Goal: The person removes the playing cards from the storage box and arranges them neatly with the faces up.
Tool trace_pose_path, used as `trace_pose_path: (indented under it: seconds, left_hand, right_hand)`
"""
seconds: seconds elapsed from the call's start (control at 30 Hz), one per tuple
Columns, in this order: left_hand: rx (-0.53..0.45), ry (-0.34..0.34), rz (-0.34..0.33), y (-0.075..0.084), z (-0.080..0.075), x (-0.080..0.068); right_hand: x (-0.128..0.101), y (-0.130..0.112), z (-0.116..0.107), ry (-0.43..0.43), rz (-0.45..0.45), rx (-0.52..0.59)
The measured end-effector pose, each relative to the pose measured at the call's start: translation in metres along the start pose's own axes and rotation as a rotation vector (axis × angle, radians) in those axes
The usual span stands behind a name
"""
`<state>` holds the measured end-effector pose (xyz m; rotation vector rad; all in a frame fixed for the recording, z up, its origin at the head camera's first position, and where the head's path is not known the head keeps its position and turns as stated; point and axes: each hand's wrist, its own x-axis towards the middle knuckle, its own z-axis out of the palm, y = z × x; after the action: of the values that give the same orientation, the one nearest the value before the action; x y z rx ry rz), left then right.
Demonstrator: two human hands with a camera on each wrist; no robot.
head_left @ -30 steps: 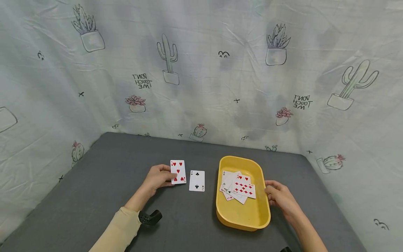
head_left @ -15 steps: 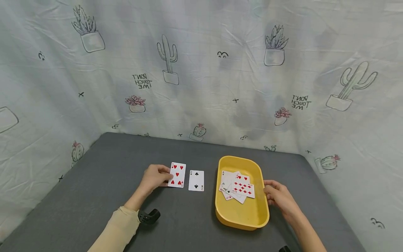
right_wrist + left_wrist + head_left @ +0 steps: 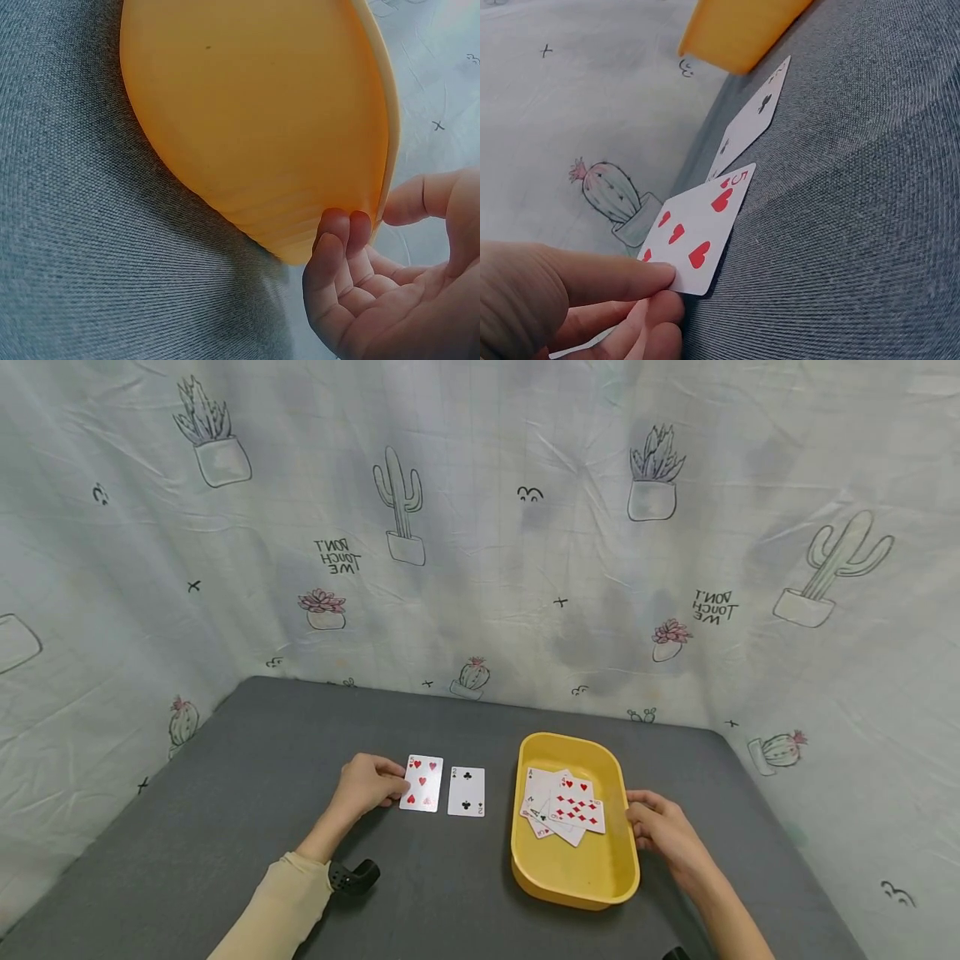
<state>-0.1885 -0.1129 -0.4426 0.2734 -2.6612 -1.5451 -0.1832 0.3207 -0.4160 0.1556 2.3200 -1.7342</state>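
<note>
Five of hearts [image 3: 422, 783]: one card, face up on the grey table [image 3: 247, 760], left of centre. The left hand [image 3: 366, 783] holds it by its near left edge, thumb on top and fingers curled beneath in the left wrist view [image 3: 694, 232]; grip narrow, pinching the card's corner.

Two of clubs [image 3: 467, 791]: one card, face up, just beside the five of hearts on its right, not touching it; a thin strip of table shows between them.

Yellow tray [image 3: 577, 885]: one, oblong with rounded corners, on the table right of the two loose cards. The right hand [image 3: 660, 831] rests against its right wall, fingertips [image 3: 341, 225] curled at the rim and thumb on the far side of the wall in the right wrist view; a light grip on the tray's edge.

Cards in tray [image 3: 564, 806]: a loose overlapping pile, face up. A nine of diamonds lies on top, a heart card behind it, an ace at the far left; exact count cannot be told, as the lower cards are mostly covered.

Black device [image 3: 352, 878]: one, at the left wrist, partly hidden by the cream sleeve [image 3: 277, 914]. A second dark object is cut off at the bottom edge near the right forearm.

Backdrop [image 3: 480, 527]: one pale cloth printed with cacti, on three sides.
</note>
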Motion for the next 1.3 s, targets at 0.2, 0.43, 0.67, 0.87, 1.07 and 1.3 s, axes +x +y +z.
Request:
trace_pose_path:
  seconds: [0.2,0.43,0.67,0.87,1.07,1.3]
  left_hand:
    - [-0.004,-0.001,-0.026,-0.0006,-0.0015,0.0002]
    - [-0.052,-0.004,-0.064,-0.0008,-0.0027,-0.0001]
    - [-0.05,0.002,-0.073,-0.0013,-0.0027,-0.0006]
    - [-0.051,-0.01,-0.08,0.0006,-0.0025,-0.0017]
    - [-0.025,-0.026,-0.081,0.0009,-0.0031,-0.002]
    - [0.011,-0.008,-0.088,0.0023,-0.0023,-0.0033]
  right_hand:
    - [-0.0006,-0.001,0.0003,0.003,-0.001,0.0]
    - [-0.0003,0.0006,0.0,0.001,0.001,0.003]
    - [-0.0001,0.0011,0.0002,-0.006,0.004,0.006]
    - [-0.0006,0.0002,0.0006,-0.004,0.007,0.006]
    - [-0.0008,-0.0004,0.0007,0.003,0.005,-0.003]
    - [-0.0008,0.0001,0.0009,0.004,-0.001,-0.006]
